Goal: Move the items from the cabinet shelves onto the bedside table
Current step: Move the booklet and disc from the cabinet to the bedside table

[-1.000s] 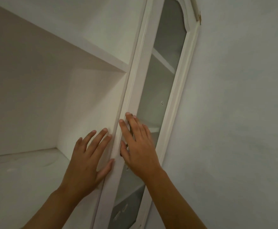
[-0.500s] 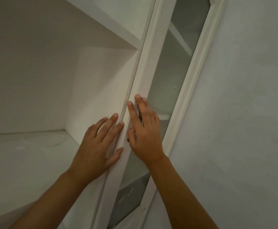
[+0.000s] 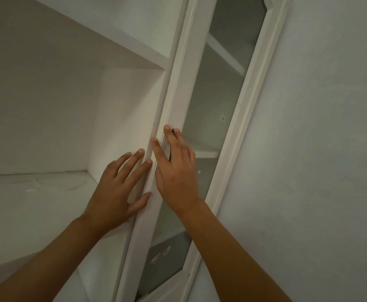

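- Two bare forearms reach up and forward from the bottom of the view, converging on the white wooden door stile of the glass-paned cabinet door, which serves as the landmark here.
- The left hand lies to the left of that stile, on the open cabinet side; its fingers are straight and spread, tips and thumb touching the stile's edge, grasping nothing. Judged from this, it steadies or guides the door rather than pulling it.
- The right hand rests on the stile's front face, fingers extended and pointing upward, flat against the wood; a small dark handle shows at its fingertips, though whether any finger hooks it I cannot tell.
- Right of the stile, the frosted glass pane shows shelf edges behind it, and beyond the door's outer frame is a plain pale wall.
- Left of the stile and farther in, the white cabinet shelf shows only a bare surface; no items to be moved appear anywhere, and the bedside table is out of view.
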Motion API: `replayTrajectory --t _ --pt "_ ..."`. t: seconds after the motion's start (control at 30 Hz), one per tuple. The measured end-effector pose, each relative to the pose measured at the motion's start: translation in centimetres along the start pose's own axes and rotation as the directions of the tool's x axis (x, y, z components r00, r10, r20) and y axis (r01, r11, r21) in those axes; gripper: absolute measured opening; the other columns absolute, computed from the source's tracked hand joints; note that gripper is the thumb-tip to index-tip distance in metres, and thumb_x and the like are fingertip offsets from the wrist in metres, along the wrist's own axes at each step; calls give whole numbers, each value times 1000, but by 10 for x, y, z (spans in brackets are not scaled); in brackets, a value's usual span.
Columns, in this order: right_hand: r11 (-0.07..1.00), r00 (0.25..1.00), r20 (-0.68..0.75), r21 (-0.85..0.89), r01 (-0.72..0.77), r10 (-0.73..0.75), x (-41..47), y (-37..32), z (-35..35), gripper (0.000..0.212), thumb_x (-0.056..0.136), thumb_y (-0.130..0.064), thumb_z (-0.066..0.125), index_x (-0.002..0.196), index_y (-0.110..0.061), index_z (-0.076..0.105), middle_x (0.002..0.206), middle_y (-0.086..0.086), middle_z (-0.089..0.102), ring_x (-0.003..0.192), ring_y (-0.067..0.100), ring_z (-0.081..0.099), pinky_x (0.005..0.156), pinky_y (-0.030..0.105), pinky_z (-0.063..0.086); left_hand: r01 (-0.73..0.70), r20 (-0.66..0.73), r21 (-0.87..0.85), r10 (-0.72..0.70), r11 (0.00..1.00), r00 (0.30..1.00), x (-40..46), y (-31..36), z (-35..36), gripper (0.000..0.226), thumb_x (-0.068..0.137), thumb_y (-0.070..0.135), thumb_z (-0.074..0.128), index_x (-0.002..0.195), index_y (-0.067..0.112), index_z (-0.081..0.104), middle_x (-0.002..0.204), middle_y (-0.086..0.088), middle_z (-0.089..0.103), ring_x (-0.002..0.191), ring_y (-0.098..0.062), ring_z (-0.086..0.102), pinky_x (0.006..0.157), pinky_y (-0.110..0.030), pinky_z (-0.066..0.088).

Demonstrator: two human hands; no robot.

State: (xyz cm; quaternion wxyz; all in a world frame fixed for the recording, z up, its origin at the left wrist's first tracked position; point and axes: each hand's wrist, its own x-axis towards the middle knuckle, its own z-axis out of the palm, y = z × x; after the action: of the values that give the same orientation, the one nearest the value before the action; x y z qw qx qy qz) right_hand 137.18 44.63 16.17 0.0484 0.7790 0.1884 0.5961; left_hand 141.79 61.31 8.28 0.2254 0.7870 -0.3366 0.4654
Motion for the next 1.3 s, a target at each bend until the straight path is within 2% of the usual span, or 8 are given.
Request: replayTrajectory --t 0.07,0.23,0.47,0.63,0.8,0.97,1.13,1.3 --pt "1000 1000 4 9 -4 4 1 0 0 45 106 -16 54 151 -8 56 163 22 41 154 41 34 117 54 42 2 -5 11 -2 1000 1000 0 0 1 79 99 68 45 162 21 38 173 -3 26 158 -30 27 121 -59 35" --pt "999 1000 6 45 -21 21 4 -2 -1 52 113 -26 25 151 -9 56 161 22 43 154 41 35 120 50 36 1 -18 25 0 1000 1000 0 1 1 78 100 68 43 161 19 39 172 -5 28 157 -32 29 119 -61 38" --pt "1000 1000 1 10 6 -6 0 4 8 44 110 -20 46 152 -6 52 162 23 41 156 39 31 119 53 39 13 -20 26 -13 1000 1000 -3 -1 5 77 102 70 39 164 25 31 174 -2 23 158 -31 26 118 -63 38" --pt "1000 1000 10 24 9 -9 3 11 3 61 96 -18 62 155 -8 50 165 18 39 157 34 31 119 52 33 24 -25 14 -23 1000 999 -3 -1 8 77 102 69 38 164 25 32 174 -1 23 158 -31 26 120 -58 36" --pt "996 998 44 76 38 -41 11 21 -2 74 89 -22 61 159 -7 41 167 14 35 158 29 28 121 58 31 28 -45 16 -27 999 999 -3 0 11 76 102 68 39 164 26 31 174 0 22 159 -29 25 121 -58 34" --pt "996 997 60 66 52 -56 6 23 -1 73 93 -21 60 161 -7 37 172 13 27 162 27 19 123 59 28 21 -42 1 -20 1000 999 -4 2 7 75 102 66 39 164 25 32 174 -1 22 159 -30 26 120 -58 36" --pt "996 992 89 9 90 -91 7 23 -7 65 100 -28 49 160 -4 39 171 17 28 160 32 22 121 57 34 20 -19 5 -20 1000 1000 -3 2 4 77 101 70 40 165 29 29 174 0 21 159 -30 25 120 -61 35" --pt "996 995 55 37 84 -86 -10 32 -27 63 102 -26 51 159 -2 39 169 20 29 160 36 22 123 57 31 -26 29 -31 27 999 999 -2 18 -2 83 96 75 46 166 38 21 176 -8 10 162 -30 14 121 -65 29"
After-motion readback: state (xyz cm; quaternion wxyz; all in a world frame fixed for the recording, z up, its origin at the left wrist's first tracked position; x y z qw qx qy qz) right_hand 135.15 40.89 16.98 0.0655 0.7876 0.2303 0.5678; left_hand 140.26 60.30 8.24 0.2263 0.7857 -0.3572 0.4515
